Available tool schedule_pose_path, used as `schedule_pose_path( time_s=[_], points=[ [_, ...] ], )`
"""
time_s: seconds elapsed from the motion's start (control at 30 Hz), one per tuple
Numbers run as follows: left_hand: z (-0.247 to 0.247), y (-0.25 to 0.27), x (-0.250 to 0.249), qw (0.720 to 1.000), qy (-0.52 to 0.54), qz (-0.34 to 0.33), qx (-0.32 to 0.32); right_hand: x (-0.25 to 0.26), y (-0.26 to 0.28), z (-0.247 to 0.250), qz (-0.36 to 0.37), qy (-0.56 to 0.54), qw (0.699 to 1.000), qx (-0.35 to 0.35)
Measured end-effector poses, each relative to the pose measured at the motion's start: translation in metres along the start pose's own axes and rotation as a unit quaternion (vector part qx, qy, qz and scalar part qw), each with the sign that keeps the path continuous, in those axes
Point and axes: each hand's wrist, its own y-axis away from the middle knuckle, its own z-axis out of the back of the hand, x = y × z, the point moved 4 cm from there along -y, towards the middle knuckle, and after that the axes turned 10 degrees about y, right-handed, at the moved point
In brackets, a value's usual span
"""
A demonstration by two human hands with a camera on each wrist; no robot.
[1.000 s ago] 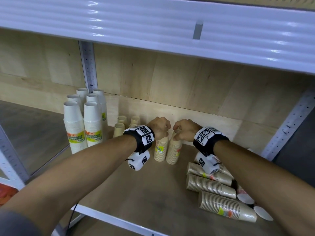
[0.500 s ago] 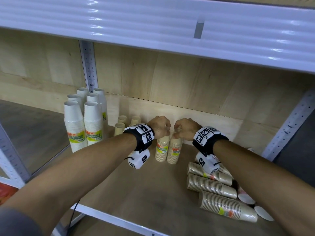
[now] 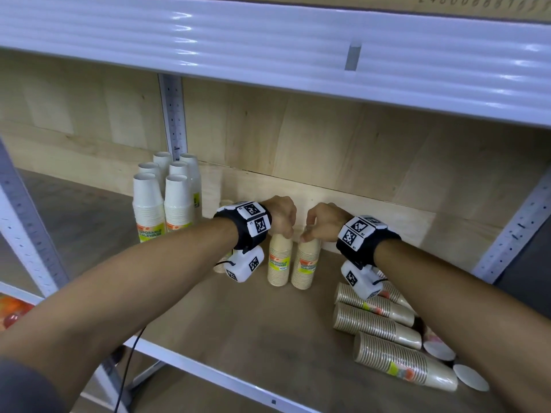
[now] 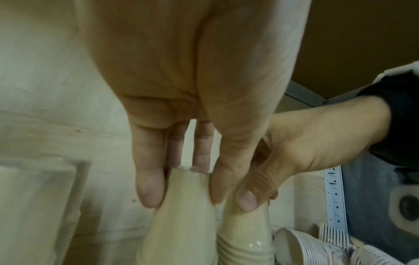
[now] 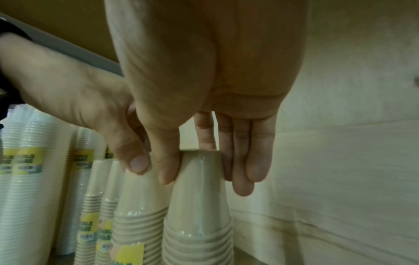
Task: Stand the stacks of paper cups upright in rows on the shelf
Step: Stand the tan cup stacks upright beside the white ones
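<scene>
Two beige cup stacks (image 3: 292, 263) upright, touching, labels front.

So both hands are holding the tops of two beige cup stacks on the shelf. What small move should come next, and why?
Probably let go of both. The left hand and right hand each pinch the top of an upright beige stack, side by side on the shelf. Then reach for the lying stacks at right, not yet stood up.
</scene>
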Motion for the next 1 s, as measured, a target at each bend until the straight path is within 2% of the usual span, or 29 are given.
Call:
schedule_pose_path(
  time_s=[0.2, 0.5, 0.77, 1.0],
  points=[
    [0.02, 0.032, 0.006, 0.997, -0.056, 0.041, 0.017, 0.037, 0.003, 0.005, 0.039, 0.001, 0.999, 0.024],
    [0.038, 0.067, 0.036, 0.992, -0.083, 0.098, 0.004, 0.093, 0.008, 0.002, 0.084, -0.007, 0.996, 0.007],
    [0.035, 0.079, 0.06, 0.99, -0.087, 0.108, -0.033, 0.128, 0.01, -0.008, 0.104, 0.004, 0.995, -0.006],
    [0.024, 0.08, 0.069, 0.986, -0.107, 0.105, -0.066, 0.135, 0.009, -0.021, 0.111, -0.011, 0.994, -0.021]
  ],
)
